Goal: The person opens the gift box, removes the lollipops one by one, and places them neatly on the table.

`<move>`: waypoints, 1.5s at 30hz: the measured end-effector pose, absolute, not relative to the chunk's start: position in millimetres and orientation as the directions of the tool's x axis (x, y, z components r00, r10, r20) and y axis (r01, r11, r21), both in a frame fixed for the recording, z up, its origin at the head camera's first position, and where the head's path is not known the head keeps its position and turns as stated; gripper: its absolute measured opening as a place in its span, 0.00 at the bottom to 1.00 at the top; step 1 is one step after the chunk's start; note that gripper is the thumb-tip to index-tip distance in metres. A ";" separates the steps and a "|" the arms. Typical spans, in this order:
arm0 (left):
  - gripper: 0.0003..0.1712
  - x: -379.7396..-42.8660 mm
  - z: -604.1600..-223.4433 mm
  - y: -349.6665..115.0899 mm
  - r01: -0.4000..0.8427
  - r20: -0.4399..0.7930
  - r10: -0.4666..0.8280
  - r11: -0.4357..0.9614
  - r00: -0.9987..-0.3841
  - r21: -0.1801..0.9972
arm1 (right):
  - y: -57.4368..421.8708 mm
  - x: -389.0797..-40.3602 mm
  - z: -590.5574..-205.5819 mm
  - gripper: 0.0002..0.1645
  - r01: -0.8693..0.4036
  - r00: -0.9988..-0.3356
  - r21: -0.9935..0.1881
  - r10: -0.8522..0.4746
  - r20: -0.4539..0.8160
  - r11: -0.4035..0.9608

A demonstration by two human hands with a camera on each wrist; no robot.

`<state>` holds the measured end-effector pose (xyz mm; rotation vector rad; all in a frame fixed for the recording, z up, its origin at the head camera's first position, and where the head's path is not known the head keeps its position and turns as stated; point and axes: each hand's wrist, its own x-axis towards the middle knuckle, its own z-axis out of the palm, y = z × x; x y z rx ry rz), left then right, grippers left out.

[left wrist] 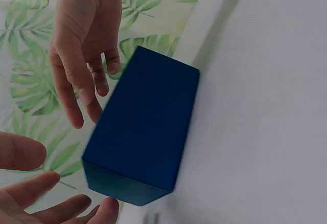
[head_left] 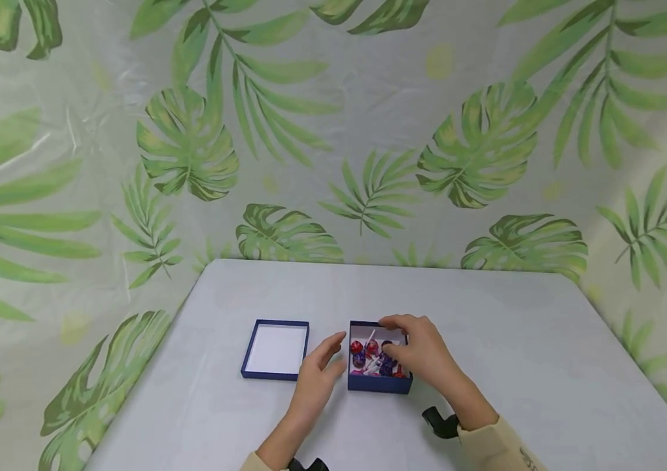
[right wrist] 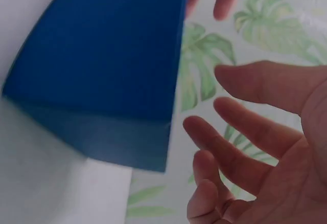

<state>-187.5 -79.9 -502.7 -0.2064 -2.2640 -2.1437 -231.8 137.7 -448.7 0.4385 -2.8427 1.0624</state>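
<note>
A dark blue square box (head_left: 378,384) stands open-topped on the table, with several wrapped lollipops (head_left: 372,347) in red and purple inside. My right hand (head_left: 427,350) is over the box's right side, thumb and fingers spread and bent a little. The right wrist view shows that hand (right wrist: 271,147) beside the blue box wall (right wrist: 107,50), with nothing between its fingers. To the left of the box is my left hand (head_left: 317,383), fingers relaxed and apart from it. In the left wrist view the box (left wrist: 143,121) hides some of the right hand's fingertips.
Left of the box lies a shallow blue-rimmed lid (head_left: 269,376), its white inside facing up; the left hand is near its right edge. A white cloth (head_left: 516,340) covers the table. Behind hangs a leaf-patterned sheet (head_left: 380,118). Black wrist-worn pieces (head_left: 441,424) sit by the sleeves.
</note>
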 end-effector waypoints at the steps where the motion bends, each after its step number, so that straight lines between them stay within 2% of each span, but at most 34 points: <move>1: 0.28 -187.5 -505.5 -79.1 0.103 0.098 0.089 0.051 -0.991 0.993 | 139.1 -232.4 -451.1 0.25 -0.286 -0.958 -0.624 -0.240 0.159 0.727; 12: 0.29 -186.7 -524.8 -68.7 0.078 0.072 0.112 0.052 -0.991 0.996 | 149.9 -232.4 -464.2 0.23 -0.268 -0.963 -0.482 -0.251 0.099 0.834; 23: 0.29 -185.5 -529.7 -67.1 0.069 0.062 0.122 0.057 -0.991 0.996 | 146.7 -235.0 -469.3 0.22 -0.397 -0.918 -0.269 -0.378 0.123 0.877; 30: 0.28 -181.4 -521.8 -65.7 0.070 0.062 0.103 0.076 -0.993 0.995 | 146.3 -232.8 -464.3 0.17 -0.430 -0.903 -0.236 -0.413 0.122 0.871; 34: 0.28 -187.4 -532.2 -63.9 0.091 0.083 0.089 0.095 -0.993 0.991 | 146.9 -233.7 -459.6 0.11 -0.442 -0.897 -0.226 -0.427 0.114 0.868; 41: 0.28 -187.7 -530.6 -66.4 0.110 0.098 0.087 0.143 -0.991 0.984 | 143.4 -232.8 -456.5 0.13 -0.474 -0.879 -0.221 -0.473 0.062 0.852; 45: 0.28 -188.7 -529.4 -67.9 0.109 0.095 0.092 0.155 -0.991 0.982 | 142.8 -232.9 -457.0 0.14 -0.492 -0.870 -0.208 -0.487 0.081 0.845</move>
